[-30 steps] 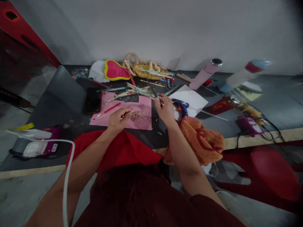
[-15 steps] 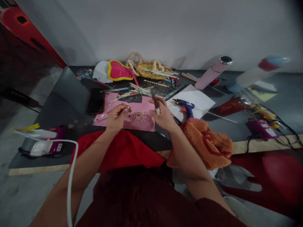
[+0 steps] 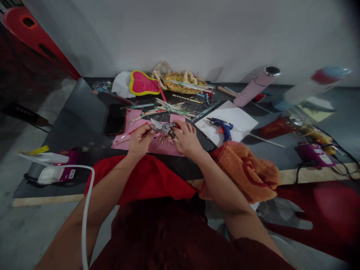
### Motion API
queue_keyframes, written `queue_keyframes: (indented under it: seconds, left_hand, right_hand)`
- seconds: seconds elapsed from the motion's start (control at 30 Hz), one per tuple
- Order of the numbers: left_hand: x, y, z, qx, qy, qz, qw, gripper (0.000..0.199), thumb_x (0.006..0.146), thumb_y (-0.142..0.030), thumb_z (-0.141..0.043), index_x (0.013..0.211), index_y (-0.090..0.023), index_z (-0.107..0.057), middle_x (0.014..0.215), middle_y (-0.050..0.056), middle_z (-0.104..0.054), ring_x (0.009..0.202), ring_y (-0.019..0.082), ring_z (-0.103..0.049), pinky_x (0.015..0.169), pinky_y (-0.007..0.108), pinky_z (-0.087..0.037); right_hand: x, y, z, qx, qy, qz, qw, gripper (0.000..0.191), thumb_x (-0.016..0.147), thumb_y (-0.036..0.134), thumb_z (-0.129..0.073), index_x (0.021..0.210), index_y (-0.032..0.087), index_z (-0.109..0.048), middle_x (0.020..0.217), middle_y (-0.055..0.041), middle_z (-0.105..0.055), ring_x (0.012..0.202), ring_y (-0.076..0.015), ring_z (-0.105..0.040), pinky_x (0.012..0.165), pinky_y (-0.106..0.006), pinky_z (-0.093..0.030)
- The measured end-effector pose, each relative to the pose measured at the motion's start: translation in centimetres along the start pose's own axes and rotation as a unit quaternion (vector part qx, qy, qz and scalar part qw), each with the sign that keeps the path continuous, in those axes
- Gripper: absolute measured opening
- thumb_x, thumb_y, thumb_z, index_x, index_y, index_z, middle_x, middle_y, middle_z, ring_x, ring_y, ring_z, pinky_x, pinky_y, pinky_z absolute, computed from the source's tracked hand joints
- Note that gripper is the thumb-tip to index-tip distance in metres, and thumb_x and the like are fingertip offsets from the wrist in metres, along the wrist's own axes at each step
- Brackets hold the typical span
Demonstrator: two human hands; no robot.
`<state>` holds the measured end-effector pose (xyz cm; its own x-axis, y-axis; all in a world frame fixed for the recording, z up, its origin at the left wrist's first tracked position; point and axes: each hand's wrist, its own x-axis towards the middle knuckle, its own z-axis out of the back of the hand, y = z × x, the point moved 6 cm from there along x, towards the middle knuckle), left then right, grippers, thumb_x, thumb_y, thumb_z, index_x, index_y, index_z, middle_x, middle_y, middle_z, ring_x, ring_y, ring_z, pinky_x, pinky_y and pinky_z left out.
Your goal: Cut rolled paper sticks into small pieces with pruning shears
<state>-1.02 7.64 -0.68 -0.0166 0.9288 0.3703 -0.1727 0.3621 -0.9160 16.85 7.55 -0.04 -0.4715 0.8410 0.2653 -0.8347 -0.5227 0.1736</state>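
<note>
In my right hand [image 3: 188,138] I grip a pair of pruning shears [image 3: 166,127], its jaws parted and pointing left. My left hand [image 3: 140,139] is closed in a pinch right at the tip of the shears. What sits between its fingertips is too small to make out. Under the shears, a little heap of short pale stick pieces [image 3: 164,140] lies on a pink sheet of paper [image 3: 154,148]. Behind the hands are several longer sticks with green and red printed wrapping [image 3: 165,106], spread loosely across one another.
A phone [image 3: 115,119] lies left of the paper. On the right, a blue glue gun [image 3: 223,127] rests on white paper [image 3: 242,115], behind an orange towel [image 3: 244,168]. Farther back stand a wicker basket [image 3: 184,88] and a pink flask [image 3: 254,88]. A white cable [image 3: 86,213] crosses near my left arm.
The right hand has brought the shears leftward and turned them, so the jaws now meet the left fingertips. The left hand stays pinched in nearly the same place.
</note>
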Motion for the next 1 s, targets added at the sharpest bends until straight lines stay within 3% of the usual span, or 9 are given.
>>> queue_keyframes:
  seconds: [0.43,0.6,0.73,0.83,1.0]
  left_hand:
    - [0.03,0.43,0.14,-0.035,-0.009,0.014,0.999,0.019,0.082,-0.036,-0.065,0.086,-0.017,-0.069,0.08,0.002,-0.069,0.074,0.012,-0.062,0.071,0.023,-0.049]
    - [0.04,0.35,0.02,-0.057,-0.01,0.013,0.998,0.017,0.083,-0.034,-0.064,0.084,-0.018,-0.07,0.079,0.002,-0.069,0.074,0.011,-0.062,0.071,0.022,-0.048]
    - [0.04,0.28,0.23,-0.053,-0.025,0.011,0.998,0.018,0.082,-0.034,-0.065,0.085,-0.017,-0.07,0.077,0.002,-0.069,0.073,0.011,-0.061,0.07,0.022,-0.048]
    - [0.0,0.38,0.22,-0.047,-0.018,0.012,0.999,0.019,0.081,-0.035,-0.066,0.086,-0.017,-0.07,0.079,0.002,-0.069,0.073,0.012,-0.061,0.07,0.023,-0.048]
    - [-0.08,0.84,0.21,-0.05,-0.017,0.02,0.998,0.017,0.08,-0.034,-0.066,0.085,-0.018,-0.07,0.075,0.001,-0.068,0.07,0.012,-0.061,0.069,0.024,-0.048]
  right_hand:
    - [0.04,0.25,0.28,-0.042,0.005,-0.008,0.999,0.035,0.091,0.037,-0.044,0.121,0.021,-0.055,0.143,-0.0087,-0.041,0.118,-0.0295,-0.038,0.09,-0.045,-0.037]
    - [0.06,-0.11,0.2,-0.008,-0.004,-0.02,1.0,0.031,0.088,0.036,-0.047,0.113,0.02,-0.057,0.139,-0.0098,-0.046,0.117,-0.0299,-0.041,0.089,-0.045,-0.038]
    - [0.09,-0.4,0.08,0.043,-0.016,-0.046,0.998,0.053,0.087,0.039,-0.048,0.134,0.014,-0.041,0.136,-0.0147,-0.049,0.113,-0.03,-0.046,0.09,-0.043,-0.039]
    - [0.17,-0.27,-0.3,0.02,0.016,-0.062,0.998,0.065,0.088,0.036,-0.045,0.146,0.015,-0.025,0.131,-0.0148,-0.052,0.109,-0.0307,-0.048,0.088,-0.043,-0.039]
    - [0.21,-0.1,-0.16,-0.03,0.035,-0.085,0.995,0.057,0.09,0.033,-0.043,0.145,0.022,-0.03,0.124,-0.0124,-0.055,0.108,-0.0297,-0.048,0.087,-0.042,-0.038]
